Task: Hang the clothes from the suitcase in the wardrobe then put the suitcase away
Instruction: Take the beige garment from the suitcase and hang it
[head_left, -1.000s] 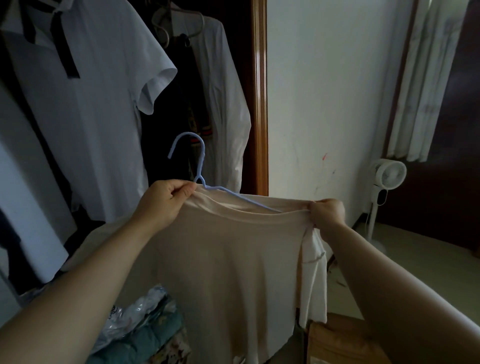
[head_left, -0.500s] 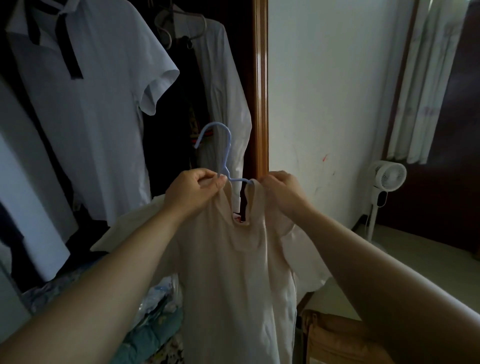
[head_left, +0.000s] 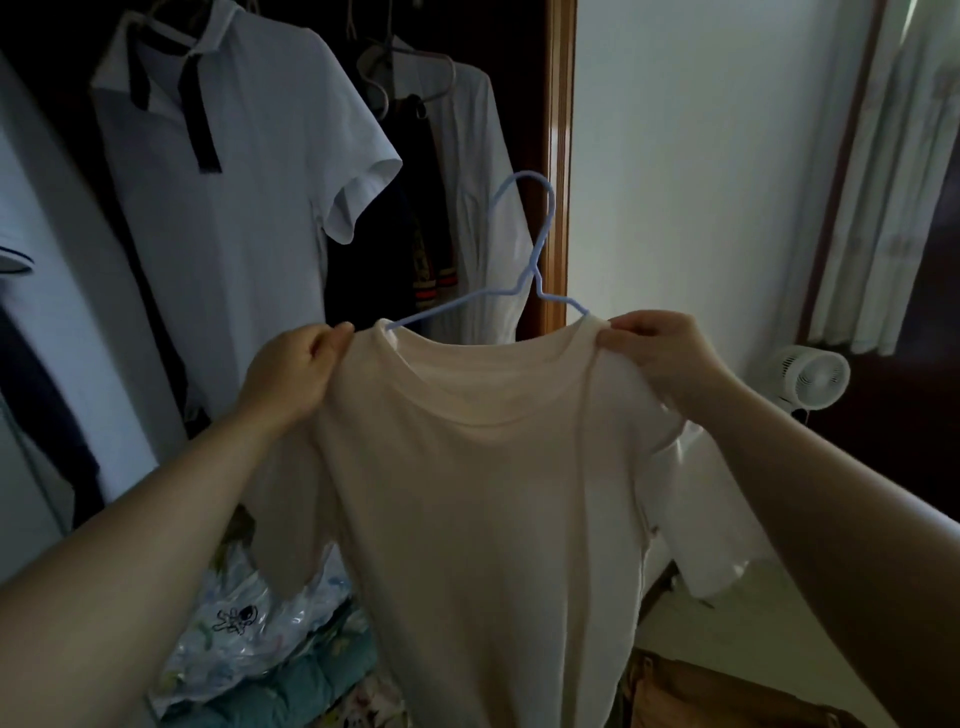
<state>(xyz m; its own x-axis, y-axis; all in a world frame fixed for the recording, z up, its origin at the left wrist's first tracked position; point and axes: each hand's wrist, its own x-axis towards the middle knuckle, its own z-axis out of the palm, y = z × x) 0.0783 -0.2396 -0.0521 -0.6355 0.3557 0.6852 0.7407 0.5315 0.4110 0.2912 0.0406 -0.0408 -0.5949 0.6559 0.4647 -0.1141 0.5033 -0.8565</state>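
– Before the open wardrobe (head_left: 561, 156) with its brown wooden frame, what was being held?

– A cream cotton T-shirt (head_left: 483, 493), spread flat and draped on a pale-blue wire hanger (head_left: 535, 275). The hanger's hook stood up just in front of the wardrobe's right-hand post. The shirt was outside the wardrobe, not yet hung.

– And the hands?

– The left hand (head_left: 291, 374) pinched the shoulder on its own side between thumb and curled fingers. The right hand (head_left: 665, 353) pinched the other shoulder likewise. Both nipped the cloth at the ends of the collar, where the wire arms disappeared under it.

– Which step was that?

– Seating the shirt on the hanger, I judged. To do it well, each shoulder wanted drawing out evenly along its wire arm, with the collar centred about the hook. Thin wire lets a soft knit slide off a lopsided side.

– Then?

– One hand would have to take the hook while the other steadied the cloth. Inside the wardrobe a white short-sleeved polo shirt with a dark placket (head_left: 234, 208) and a white garment on a grey hanger (head_left: 478, 182) already hung. The gap nearest the wardrobe's right post looked the likeliest slot.
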